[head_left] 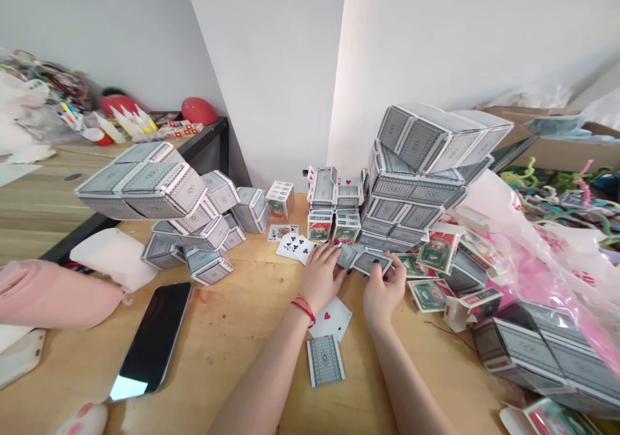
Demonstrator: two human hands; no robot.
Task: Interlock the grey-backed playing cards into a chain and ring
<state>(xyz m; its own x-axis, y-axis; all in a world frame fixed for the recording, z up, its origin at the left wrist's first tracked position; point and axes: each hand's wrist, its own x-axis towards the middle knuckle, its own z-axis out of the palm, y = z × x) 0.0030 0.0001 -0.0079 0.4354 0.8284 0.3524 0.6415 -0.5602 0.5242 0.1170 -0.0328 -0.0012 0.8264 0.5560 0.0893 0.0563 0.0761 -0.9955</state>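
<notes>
Two grey-backed playing cards (371,262) lie side by side between my hands, low over the table. My right hand (386,288) pinches the right-hand card at its edge, thumb on top. My left hand (323,275), with a red string on its wrist, is closed at the left-hand card (347,254), its fingertips partly hidden. Beside the left fingers lie face-up club cards (294,246). Below the hands are a face-up heart card (332,319) and a face-down playing card (325,361). Just beyond stand stacked card boxes (322,186).
A tall stack of card-covered blocks (416,183) rises at the right, another stack (159,183) at the left. Green-and-red card boxes (431,294) and pink plastic (533,248) crowd the right side. A phone (154,338) lies at the left near a pink pouch (58,293).
</notes>
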